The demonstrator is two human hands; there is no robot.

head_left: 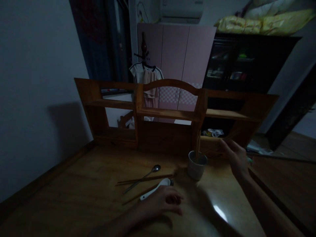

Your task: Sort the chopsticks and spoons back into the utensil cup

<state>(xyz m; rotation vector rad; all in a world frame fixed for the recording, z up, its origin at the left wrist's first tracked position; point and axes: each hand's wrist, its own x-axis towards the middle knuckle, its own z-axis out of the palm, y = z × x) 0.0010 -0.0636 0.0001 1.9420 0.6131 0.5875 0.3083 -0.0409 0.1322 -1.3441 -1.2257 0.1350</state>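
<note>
My right hand (pixel 235 159) is raised to the right of a light-coloured cup (pixel 196 171). Its fingers are pinched on a thin, dim stick that looks like a chopstick (pixel 209 150), slanting toward the cup's mouth. Another chopstick (pixel 198 141) stands upright in the cup. Low over the table, my left hand (pixel 164 200) has loosely curled fingers with a gap to the thumb, holding nothing. Just beyond it lies a white soup spoon (pixel 155 189), partly hidden by the hand. A metal spoon (pixel 156 168) crosses a pair of chopsticks (pixel 145 179). One more stick (pixel 138 196) lies beside the white spoon.
A wooden shelf unit (pixel 170 113) rises along the back of the wooden table (pixel 86 184). A wall (pixel 37 98) borders the left side. On the right shelf sits a crumpled plastic bag (pixel 215 132). Behind are a pink wardrobe (pixel 172 52) and hanging clothes (pixel 148 79). The room is dim.
</note>
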